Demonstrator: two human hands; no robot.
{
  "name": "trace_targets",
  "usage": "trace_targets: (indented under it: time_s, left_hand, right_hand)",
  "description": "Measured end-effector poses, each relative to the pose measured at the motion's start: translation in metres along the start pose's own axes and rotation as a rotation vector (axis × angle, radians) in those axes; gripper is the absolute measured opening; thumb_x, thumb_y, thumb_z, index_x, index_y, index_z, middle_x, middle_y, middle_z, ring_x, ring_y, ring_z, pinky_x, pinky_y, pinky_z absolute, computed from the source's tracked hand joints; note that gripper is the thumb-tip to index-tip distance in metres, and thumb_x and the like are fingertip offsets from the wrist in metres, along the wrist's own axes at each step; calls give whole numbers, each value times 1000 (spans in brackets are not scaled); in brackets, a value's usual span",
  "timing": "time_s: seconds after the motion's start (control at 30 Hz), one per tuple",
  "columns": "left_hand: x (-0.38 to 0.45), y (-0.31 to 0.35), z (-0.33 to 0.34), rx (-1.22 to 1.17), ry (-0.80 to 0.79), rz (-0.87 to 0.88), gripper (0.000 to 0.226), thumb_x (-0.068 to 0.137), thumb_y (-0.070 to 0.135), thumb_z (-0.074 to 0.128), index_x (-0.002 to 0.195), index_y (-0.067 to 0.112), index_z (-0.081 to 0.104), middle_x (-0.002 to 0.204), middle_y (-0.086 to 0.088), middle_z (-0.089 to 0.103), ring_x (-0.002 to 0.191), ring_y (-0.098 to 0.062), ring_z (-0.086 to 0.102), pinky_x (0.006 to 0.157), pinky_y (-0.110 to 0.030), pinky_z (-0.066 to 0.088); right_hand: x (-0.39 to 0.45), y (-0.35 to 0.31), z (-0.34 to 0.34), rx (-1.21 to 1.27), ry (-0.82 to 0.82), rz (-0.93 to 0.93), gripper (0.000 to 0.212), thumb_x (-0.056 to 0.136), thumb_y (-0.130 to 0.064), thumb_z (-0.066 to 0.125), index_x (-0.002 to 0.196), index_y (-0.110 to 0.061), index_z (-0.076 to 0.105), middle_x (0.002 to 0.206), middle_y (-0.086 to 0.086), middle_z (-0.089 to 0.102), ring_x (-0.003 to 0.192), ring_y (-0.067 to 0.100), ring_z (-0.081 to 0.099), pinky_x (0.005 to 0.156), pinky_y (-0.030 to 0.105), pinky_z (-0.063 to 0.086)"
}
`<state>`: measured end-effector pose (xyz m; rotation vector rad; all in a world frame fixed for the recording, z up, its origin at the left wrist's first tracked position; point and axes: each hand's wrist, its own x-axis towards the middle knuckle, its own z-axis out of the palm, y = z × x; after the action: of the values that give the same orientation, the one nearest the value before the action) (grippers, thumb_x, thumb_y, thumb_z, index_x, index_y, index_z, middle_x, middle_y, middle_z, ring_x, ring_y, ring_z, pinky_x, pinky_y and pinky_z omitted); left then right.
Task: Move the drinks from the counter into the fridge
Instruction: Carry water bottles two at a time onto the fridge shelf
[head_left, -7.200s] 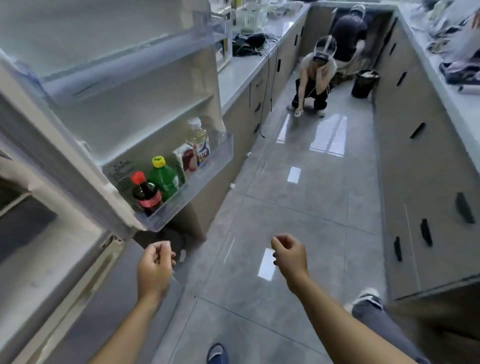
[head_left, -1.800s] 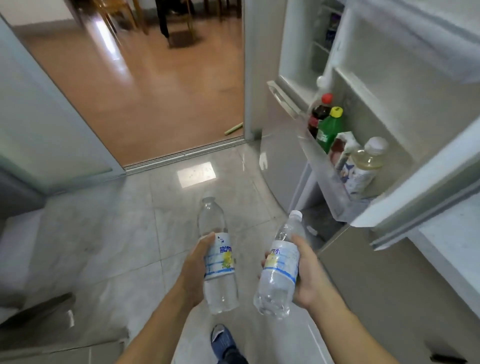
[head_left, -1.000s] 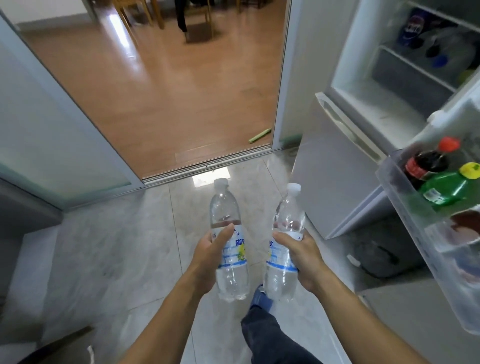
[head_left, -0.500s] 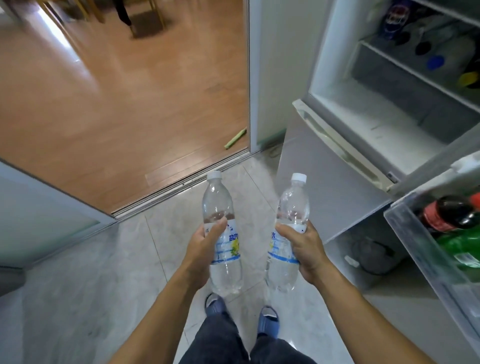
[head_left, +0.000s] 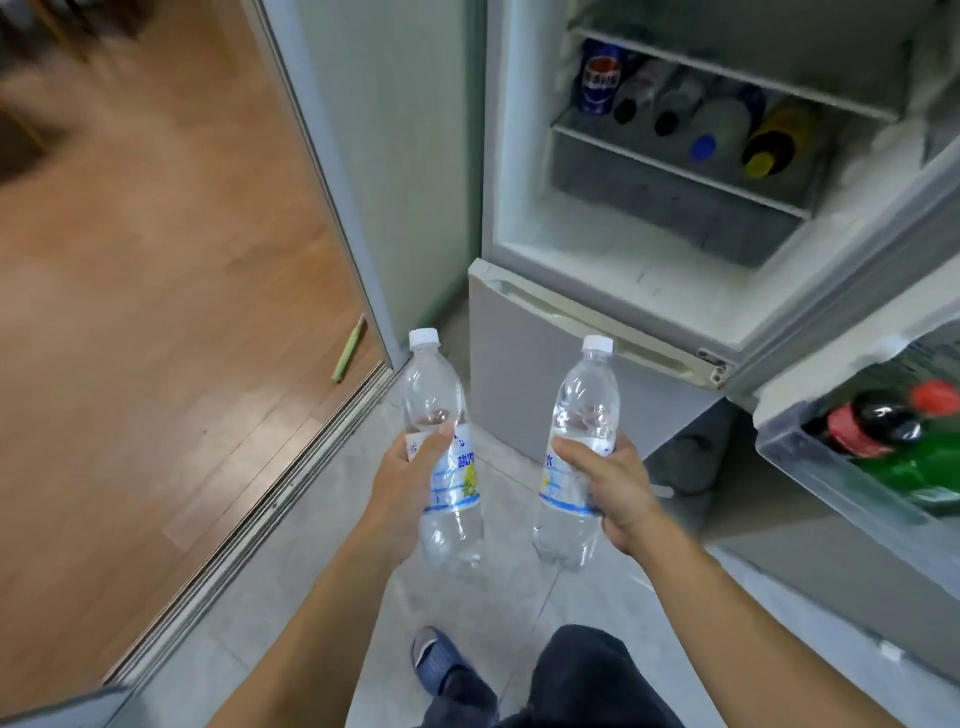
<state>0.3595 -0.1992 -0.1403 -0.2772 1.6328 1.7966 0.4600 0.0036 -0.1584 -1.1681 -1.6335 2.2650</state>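
Note:
My left hand (head_left: 402, 486) grips a clear water bottle (head_left: 435, 395) with a white cap and a blue-and-white label, held upright. My right hand (head_left: 608, 480) grips a second clear water bottle (head_left: 587, 395) of the same kind, also upright. Both are held low, in front of the open fridge (head_left: 613, 249). Several bottles and a blue can (head_left: 597, 78) lie on the fridge's upper shelf. The open fridge door's bin (head_left: 810, 462) at the right holds a dark cola bottle (head_left: 872, 423) and a green bottle (head_left: 919, 465).
A sliding door track (head_left: 291, 467) runs diagonally at the left, with a wooden floor (head_left: 130, 312) beyond it. A green stick (head_left: 348, 348) lies on that floor. The fridge's lower door (head_left: 530, 374) is closed. My slippered foot (head_left: 434, 660) stands on grey tiles.
I have turned and stepped nearer to the fridge; its open compartment now fills the upper right. Both hands keep holding their bottles, raised slightly.

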Motion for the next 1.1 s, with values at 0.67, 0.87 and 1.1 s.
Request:
trace_targets:
  time_s: [0.67, 0.87, 1.1]
  left_hand:
    - [148, 172, 160, 225, -360, 295, 48, 64, 52, 77, 108, 35, 68, 98, 2, 77, 87, -17, 75, 66, -32, 60]
    - [175, 264, 239, 207, -410, 484, 35, 63, 58, 75, 93, 40, 71, 95, 7, 78, 90, -14, 75, 73, -31, 61]
    - [212, 356, 321, 149, -428, 733, 18, 80, 34, 76, 96, 27, 72, 92, 3, 78, 88, -14, 75, 77, -36, 61]
  right_hand:
    - [109, -174, -8, 132, 259, -355, 59, 61, -31, 85, 116, -31, 62, 100, -5, 76, 93, 16, 74, 71, 28, 58]
    - [151, -285, -10, 194, 346, -601, 65, 49, -41, 83, 110, -37, 60, 100, -10, 74, 90, 5, 72, 67, 18, 56]
    - [203, -406, -27, 251, 505, -851, 75, 57, -38, 84, 124, -15, 59, 104, -5, 74, 92, 6, 72, 72, 18, 55]
